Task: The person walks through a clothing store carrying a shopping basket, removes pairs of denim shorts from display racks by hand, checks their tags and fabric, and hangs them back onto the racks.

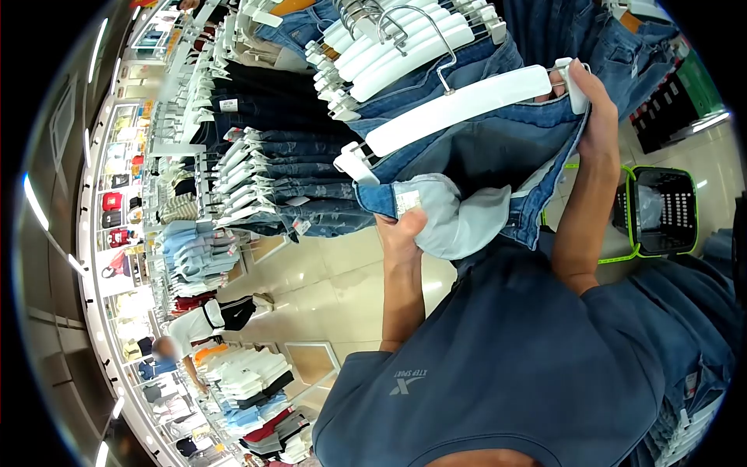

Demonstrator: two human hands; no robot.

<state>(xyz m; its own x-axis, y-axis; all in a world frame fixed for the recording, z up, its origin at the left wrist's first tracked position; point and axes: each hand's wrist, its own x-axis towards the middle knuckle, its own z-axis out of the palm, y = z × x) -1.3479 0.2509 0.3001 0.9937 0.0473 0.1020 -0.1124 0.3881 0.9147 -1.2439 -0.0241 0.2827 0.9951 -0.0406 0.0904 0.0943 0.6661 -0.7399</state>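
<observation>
A pair of blue jeans (537, 156) hangs from a white clip hanger (459, 109) in front of me, its waistband pulled wide so the inside and the pale pocket lining (467, 226) show. My left hand (401, 237) is closed on the left part of the waistband, thumb over a small white label (408, 201). My right hand (595, 117) wraps the right end of the hanger by its clip, together with the waistband edge; some fingers are hidden behind. The hanger's metal hook (443, 47) points up toward the rack.
More jeans on white hangers (412, 47) crowd the rack just beyond. Dark jeans (311, 171) hang at left. A black shopping basket with green trim (665, 210) stands on the floor at right. Another person (206, 323) bends near clothing racks at lower left.
</observation>
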